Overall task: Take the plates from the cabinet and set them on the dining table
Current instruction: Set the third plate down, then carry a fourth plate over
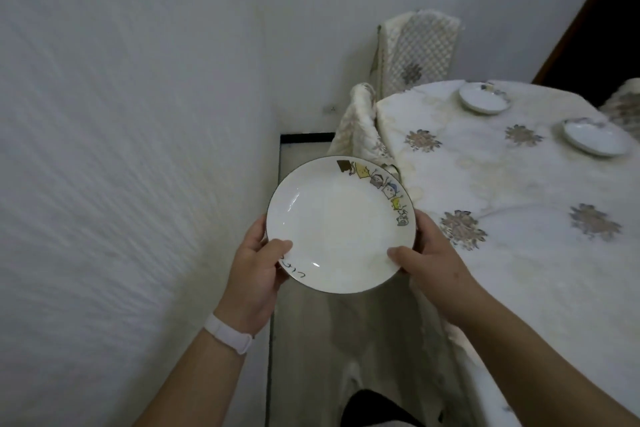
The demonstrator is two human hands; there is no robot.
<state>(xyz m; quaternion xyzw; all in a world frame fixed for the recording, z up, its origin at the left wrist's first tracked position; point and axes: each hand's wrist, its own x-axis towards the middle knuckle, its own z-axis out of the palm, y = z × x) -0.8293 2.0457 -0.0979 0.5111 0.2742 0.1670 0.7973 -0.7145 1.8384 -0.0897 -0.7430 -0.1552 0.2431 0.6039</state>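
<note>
plate (341,224) held between hands | left hand (258,263), right hand (427,260) pinch opposite rim edges | underside grip probably curled

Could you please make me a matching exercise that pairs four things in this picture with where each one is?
Things:
1. cartoon-rimmed plate
2. wristband
3. farthest plate
4. quilted cover

Places:
A. resting on the flowered tablecloth
B. draped by the wall
C. gripped at its rim by the left hand and right hand
D. around the left wrist

Pairs: 1-C, 2-D, 3-A, 4-B.
</note>
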